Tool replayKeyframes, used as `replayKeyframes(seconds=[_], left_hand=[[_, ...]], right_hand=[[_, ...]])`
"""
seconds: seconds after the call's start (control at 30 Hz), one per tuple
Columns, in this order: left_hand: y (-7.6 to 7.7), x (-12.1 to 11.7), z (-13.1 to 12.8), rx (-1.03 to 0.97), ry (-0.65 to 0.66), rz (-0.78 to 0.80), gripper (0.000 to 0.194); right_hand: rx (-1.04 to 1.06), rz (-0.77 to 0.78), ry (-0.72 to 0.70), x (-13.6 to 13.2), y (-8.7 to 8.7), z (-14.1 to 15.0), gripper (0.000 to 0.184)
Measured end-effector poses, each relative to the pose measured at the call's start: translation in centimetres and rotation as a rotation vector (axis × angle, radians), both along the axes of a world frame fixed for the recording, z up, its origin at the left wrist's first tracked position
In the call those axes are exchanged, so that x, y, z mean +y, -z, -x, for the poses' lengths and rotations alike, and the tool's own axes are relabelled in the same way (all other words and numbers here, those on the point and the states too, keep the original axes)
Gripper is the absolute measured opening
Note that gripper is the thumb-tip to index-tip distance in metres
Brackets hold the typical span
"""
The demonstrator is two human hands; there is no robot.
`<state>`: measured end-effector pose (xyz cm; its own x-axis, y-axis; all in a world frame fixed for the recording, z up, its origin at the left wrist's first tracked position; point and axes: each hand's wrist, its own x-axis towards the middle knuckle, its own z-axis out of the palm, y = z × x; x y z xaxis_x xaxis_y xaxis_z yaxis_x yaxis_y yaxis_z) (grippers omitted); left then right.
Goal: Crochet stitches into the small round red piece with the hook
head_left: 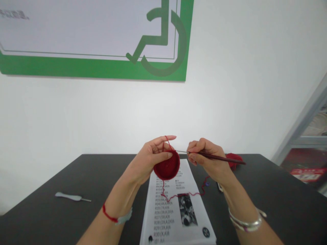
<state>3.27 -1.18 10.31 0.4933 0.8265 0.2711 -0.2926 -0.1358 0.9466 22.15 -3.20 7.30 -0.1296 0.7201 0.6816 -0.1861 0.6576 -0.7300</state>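
The left hand [155,153] is raised above the middle of the tabletop [112,173], its forearm angling in from the near left. Its thumb presses on the face of the red crochet piece [167,165], which is gripped at its upper edge; the index finger extends to the right, with red yarn [168,200] looped over it. The crochet piece is held over the far part of the printed sheets [176,217].

The right hand [204,151], its forearm angling in from the near right, is closed in a pinch around the crochet hook [219,157]. The handle slants down to the right past the knuckles; the thin shaft points left and reaches the upper rim of the piece.

A red yarn ball [233,160] sits behind the right hand. A grey-handled tool [73,197] lies on the left of the tabletop.
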Motion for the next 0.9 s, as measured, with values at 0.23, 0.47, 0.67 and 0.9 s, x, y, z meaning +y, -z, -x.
replayKeyframes(seconds=[0.23, 0.47, 0.67, 0.9], left_hand=[[0.0, 0.0, -0.3, -0.010, -0.020, 0.007, 0.041], [0.1, 0.2, 0.3, 0.101, 0.015, -0.013, 0.041], [-0.2, 0.3, 1.0, 0.162, 0.117, -0.007, 0.039], [-0.3, -0.3, 0.7, 0.241, -0.036, -0.111, 0.038]], right_hand=[[0.021, 0.001, -0.016, -0.1, 0.0, 0.1, 0.012], [0.001, 0.003, -0.057, -0.3, -0.3, -0.2, 0.013], [-0.024, 0.049, -0.144, -0.4, -0.3, -0.5, 0.013], [0.015, 0.035, -0.175, -0.1, -0.1, -0.5, 0.014]])
